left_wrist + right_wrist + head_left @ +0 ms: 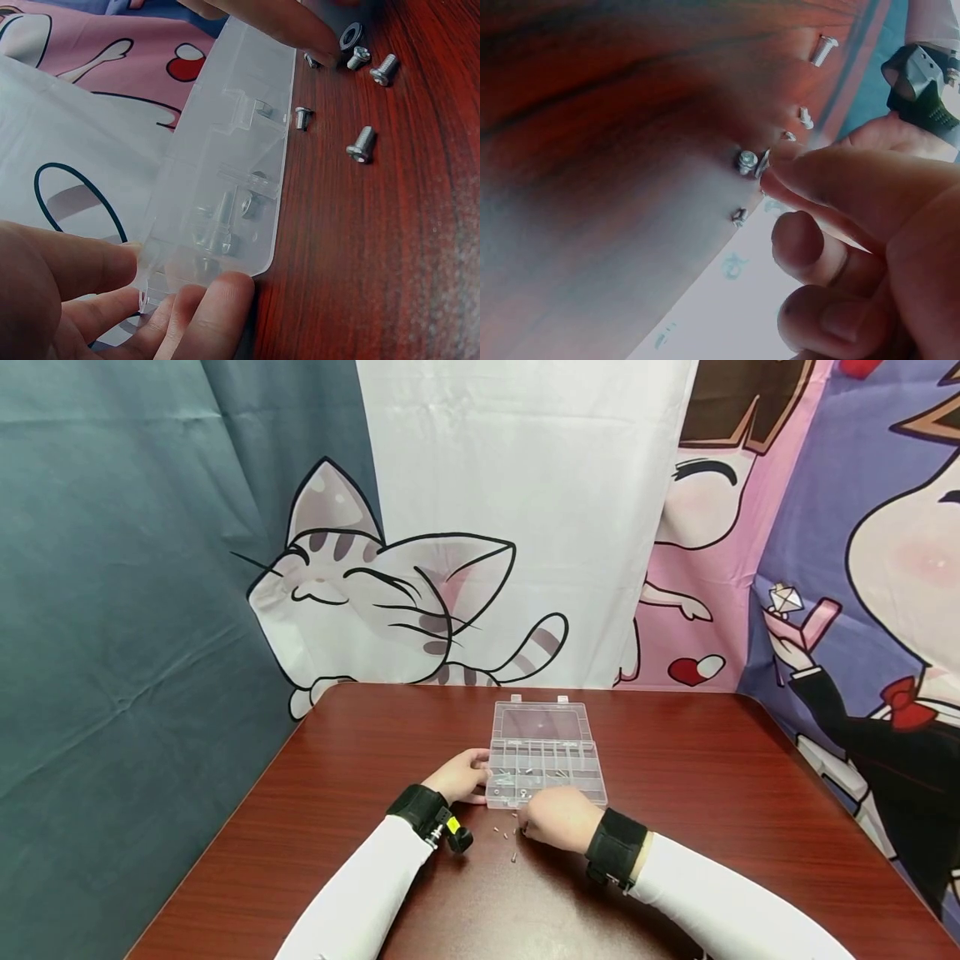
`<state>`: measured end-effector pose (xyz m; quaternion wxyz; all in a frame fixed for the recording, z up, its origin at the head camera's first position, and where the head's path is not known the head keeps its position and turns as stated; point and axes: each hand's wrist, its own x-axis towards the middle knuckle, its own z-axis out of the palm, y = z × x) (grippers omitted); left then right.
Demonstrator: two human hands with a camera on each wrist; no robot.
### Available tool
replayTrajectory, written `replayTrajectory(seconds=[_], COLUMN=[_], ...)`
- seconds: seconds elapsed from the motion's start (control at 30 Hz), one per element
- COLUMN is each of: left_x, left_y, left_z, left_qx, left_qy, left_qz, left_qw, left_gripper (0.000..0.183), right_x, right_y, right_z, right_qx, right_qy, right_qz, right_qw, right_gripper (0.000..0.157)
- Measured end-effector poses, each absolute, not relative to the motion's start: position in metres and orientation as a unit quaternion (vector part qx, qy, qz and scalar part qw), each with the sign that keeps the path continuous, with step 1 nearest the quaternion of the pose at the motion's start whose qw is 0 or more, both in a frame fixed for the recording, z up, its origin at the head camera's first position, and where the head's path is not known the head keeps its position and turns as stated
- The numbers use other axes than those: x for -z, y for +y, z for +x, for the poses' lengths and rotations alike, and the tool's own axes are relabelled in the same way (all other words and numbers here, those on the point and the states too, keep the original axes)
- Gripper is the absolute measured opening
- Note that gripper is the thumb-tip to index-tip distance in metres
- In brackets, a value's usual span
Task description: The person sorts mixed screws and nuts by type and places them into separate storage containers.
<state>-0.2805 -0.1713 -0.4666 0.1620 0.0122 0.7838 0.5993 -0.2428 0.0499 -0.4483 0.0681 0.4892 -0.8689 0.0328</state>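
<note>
A clear plastic compartment box [542,723] lies on the table with its lid folded back. Small metal parts sit in several of its front compartments. My left hand [459,777] holds the box by its left side, thumb and fingers around the near corner in the left wrist view. Just in front of the box, my right hand [561,820] is down at the tabletop, its thumb and index finger pinching a small washer [763,163] tipped on edge. Close by the fingertips lie a short screw [746,160] and another screw [385,70]. The right hand's other fingers are curled.
More loose screws lie on the reddish-brown table [360,743], among them one screw [362,144] nearer me and one screw [302,118] beside the box's front wall. A printed cloth [525,485] with cartoon figures hangs behind the table.
</note>
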Motion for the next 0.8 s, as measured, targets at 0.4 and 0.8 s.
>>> replayTrajectory(seconds=[0.4, 0.8], left_x=[0.4677, 0.4681], left_y=[-0.1712, -0.1711], left_z=[-0.2822, -0.2818], left_qx=[-0.597, -0.603], left_qy=[0.787, 0.781], left_qz=[0.01, 0.009], left_qw=[0.157, 0.159], left_gripper=[0.047, 0.049], right_x=[0.4507, 0.4513], right_y=[0.0442, 0.0453], right_z=[-0.2465, -0.2442], right_qx=[-0.023, -0.032], right_qy=[-0.871, -0.873], right_qz=[0.486, 0.484], right_qw=[0.067, 0.043], right_gripper=[0.023, 0.026])
